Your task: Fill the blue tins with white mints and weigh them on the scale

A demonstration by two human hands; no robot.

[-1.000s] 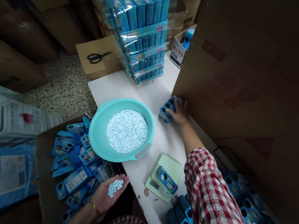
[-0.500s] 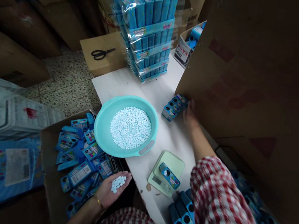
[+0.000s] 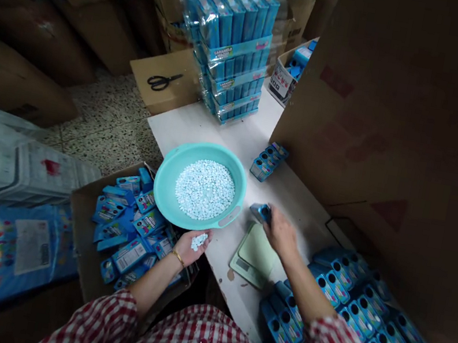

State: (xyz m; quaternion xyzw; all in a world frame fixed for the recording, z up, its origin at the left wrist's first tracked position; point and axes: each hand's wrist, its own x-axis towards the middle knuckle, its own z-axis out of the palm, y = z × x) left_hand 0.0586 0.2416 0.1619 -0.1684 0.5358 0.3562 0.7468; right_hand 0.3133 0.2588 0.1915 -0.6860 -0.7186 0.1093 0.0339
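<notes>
My left hand (image 3: 184,249) is cupped palm up just below the near rim of a turquoise bowl (image 3: 161,207), holding a small heap of pale candies (image 3: 199,241). More of the same pale candies (image 3: 205,190) cover the bowl's bottom. Above the green kitchen scale (image 3: 256,255), my right hand (image 3: 282,233) grips a small blue candy box (image 3: 260,211) by its end, tilted, with a dark round opening showing. The scale's plate carries no box. Beyond the right hand, a short row of blue boxes (image 3: 268,162) stands against the large carton.
A wrapped stack of blue boxes (image 3: 236,50) rises at the back of the white table (image 3: 202,123). Scissors (image 3: 162,82) lie on a carton. An open carton (image 3: 81,240) of loose boxes is at left. Rows of boxes (image 3: 363,311) fill the right, beside a tall cardboard wall (image 3: 398,106).
My right hand has come back from the row by the cardboard to above the scale, and the box that lay there is off it. My left hand has moved up to the bowl's rim.
</notes>
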